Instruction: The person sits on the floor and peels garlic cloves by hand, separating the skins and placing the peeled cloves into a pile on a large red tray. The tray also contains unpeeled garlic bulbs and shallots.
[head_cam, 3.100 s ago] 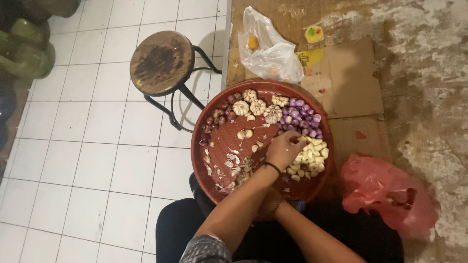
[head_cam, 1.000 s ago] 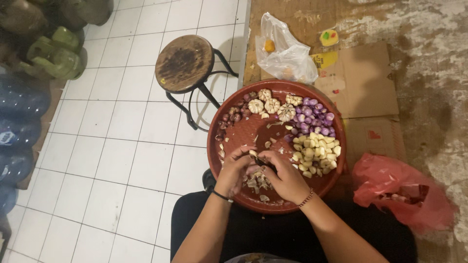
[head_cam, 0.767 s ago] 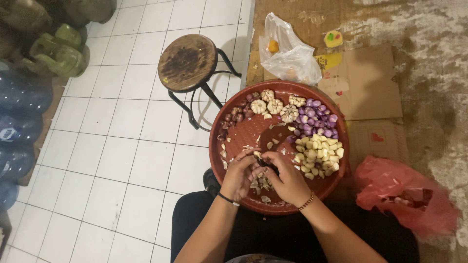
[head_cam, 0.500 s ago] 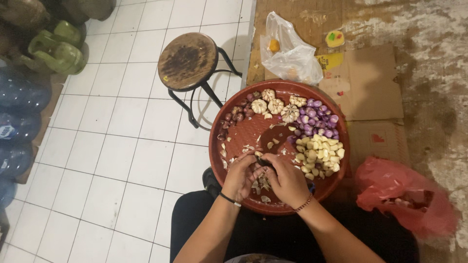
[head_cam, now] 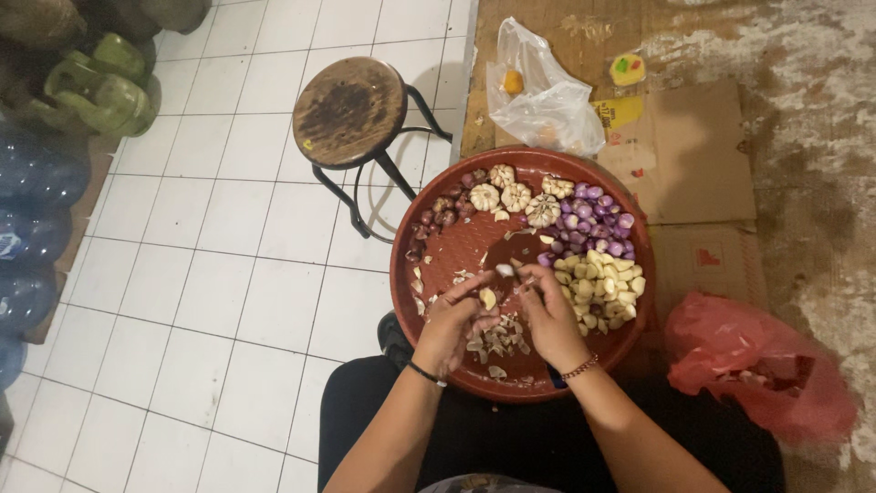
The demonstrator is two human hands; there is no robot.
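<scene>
Peeling garlic over a red tray (head_cam: pixel 411 292)

Left hand (head_cam: pixel 452 319) pinches a peeled garlic clove (head_cam: pixel 488 298); right hand (head_cam: pixel 552 315) fingers curl around something too small to tell.

One view only here, from the person's head, looking almost straight down past the forearms onto a round red tray (head_cam: pixel 429 228) sitting just right of the frame's centre, close enough to pick out single cloves. The left half of the frame takes in white floor tiles (head_cam: pixel 228 301), with a wooden stool (head_cam: pixel 349 102) at upper centre. Flattened cardboard (head_cam: pixel 693 155) fills the upper right.
</scene>
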